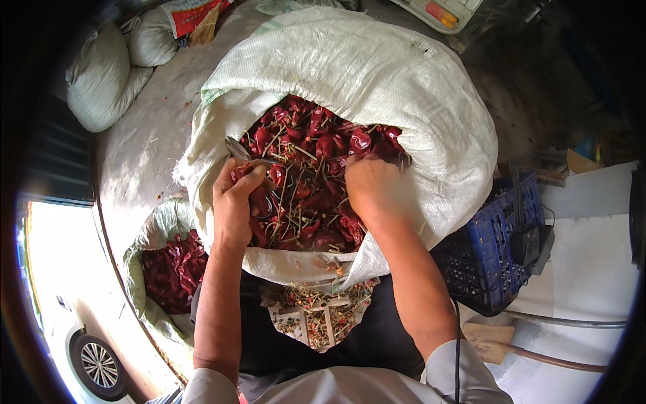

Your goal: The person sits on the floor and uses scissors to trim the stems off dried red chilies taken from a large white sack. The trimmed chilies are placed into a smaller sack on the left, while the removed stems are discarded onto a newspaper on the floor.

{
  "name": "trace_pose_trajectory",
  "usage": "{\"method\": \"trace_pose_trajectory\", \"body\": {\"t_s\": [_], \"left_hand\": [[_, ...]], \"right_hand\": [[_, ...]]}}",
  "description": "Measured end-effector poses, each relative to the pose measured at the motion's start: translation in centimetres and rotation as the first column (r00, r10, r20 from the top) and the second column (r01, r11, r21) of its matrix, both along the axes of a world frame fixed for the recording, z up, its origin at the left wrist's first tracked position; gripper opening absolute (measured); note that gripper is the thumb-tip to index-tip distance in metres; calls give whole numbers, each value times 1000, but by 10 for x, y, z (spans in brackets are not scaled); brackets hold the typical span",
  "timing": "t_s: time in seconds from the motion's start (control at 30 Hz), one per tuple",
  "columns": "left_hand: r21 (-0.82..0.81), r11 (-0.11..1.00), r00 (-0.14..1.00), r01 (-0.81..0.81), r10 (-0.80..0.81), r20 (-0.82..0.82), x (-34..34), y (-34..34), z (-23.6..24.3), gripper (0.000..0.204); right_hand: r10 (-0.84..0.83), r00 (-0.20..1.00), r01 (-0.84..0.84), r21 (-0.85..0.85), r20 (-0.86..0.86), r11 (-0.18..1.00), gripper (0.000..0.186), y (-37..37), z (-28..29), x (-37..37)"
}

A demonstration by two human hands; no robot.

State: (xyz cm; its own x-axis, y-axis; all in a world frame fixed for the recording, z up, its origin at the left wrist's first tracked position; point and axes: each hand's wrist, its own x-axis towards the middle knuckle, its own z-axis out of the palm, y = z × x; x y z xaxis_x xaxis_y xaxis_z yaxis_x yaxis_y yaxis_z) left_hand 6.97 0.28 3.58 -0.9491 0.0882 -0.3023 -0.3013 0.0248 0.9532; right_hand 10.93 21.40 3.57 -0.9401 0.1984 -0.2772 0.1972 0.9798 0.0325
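Observation:
A large white woven sack (431, 94) stands before me with its mouth rolled back, full of dark red dried chili peppers (323, 145) and loose stems. My left hand (233, 192) is closed at the left side of the opening. It grips a pair of scissors (235, 147), whose metal tip shows above the fingers, and a red pepper sits at its fingertips. On the right of the opening, my right hand (377, 188) reaches into the peppers. Its fingers are curled and partly hidden, and the back of the hand is blurred.
A smaller sack of red peppers (176, 273) stands at lower left. Between my legs, stems and scraps lie over a slatted surface (326, 323). A blue plastic crate (488, 249) is at right. Full white sacks (101, 81) and a broom (205, 27) are at far left.

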Motion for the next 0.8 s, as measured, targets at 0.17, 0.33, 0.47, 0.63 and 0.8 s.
{"method": "trace_pose_trajectory", "body": {"t_s": [0.17,0.33,0.47,0.63,0.8], "left_hand": [[55,998,997,34,-31,-67,1,6,-5,8],[-50,989,990,140,-140,-11,1,-1,-8,10],[22,986,986,165,-166,19,-1,1,-22,15],[64,981,973,186,-193,129,3,7,-16,24],[5,996,996,90,-90,-7,4,8,-19,27]], "right_hand": [[-4,1000,3,-33,-31,999,17,5,-14,-1],[-84,943,-28,-329,-323,944,13,8,-9,9],[-285,781,-160,-620,-555,768,10,2,-28,4],[-463,810,-193,-909,-360,368,14,-15,-20,6],[-398,871,-216,-952,-288,217,16,-28,-25,11]]}}
